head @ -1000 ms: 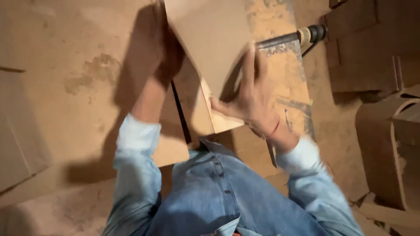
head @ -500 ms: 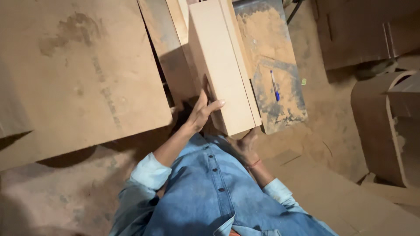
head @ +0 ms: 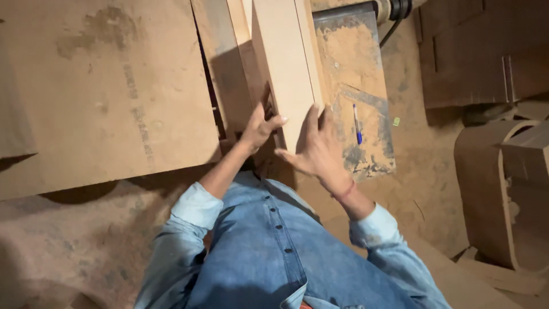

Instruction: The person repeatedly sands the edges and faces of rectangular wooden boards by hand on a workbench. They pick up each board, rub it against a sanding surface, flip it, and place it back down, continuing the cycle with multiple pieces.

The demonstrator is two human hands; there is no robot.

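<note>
A long pale wooden board (head: pixel 281 68) stands on edge on the dusty workbench (head: pixel 366 154), running away from me. My left hand (head: pixel 258 127) grips its near end on the left side, thumb on the top face. My right hand (head: pixel 316 150) is raised beside the near end on the right, fingers spread, fingertips at the board's right edge. Both arms wear blue denim sleeves, and a red thread circles the right wrist.
A large brown plywood sheet (head: pixel 103 86) lies to the left. A blue pen (head: pixel 356 123) rests on the workbench right of the board. A power tool (head: pixel 394 8) with a cable sits at the top. Curved wooden pieces (head: pixel 492 189) stand at the right on a sawdust floor.
My right hand has come up from under the board's near end to its right side and spread its fingers. My left hand stays on the board's near end.
</note>
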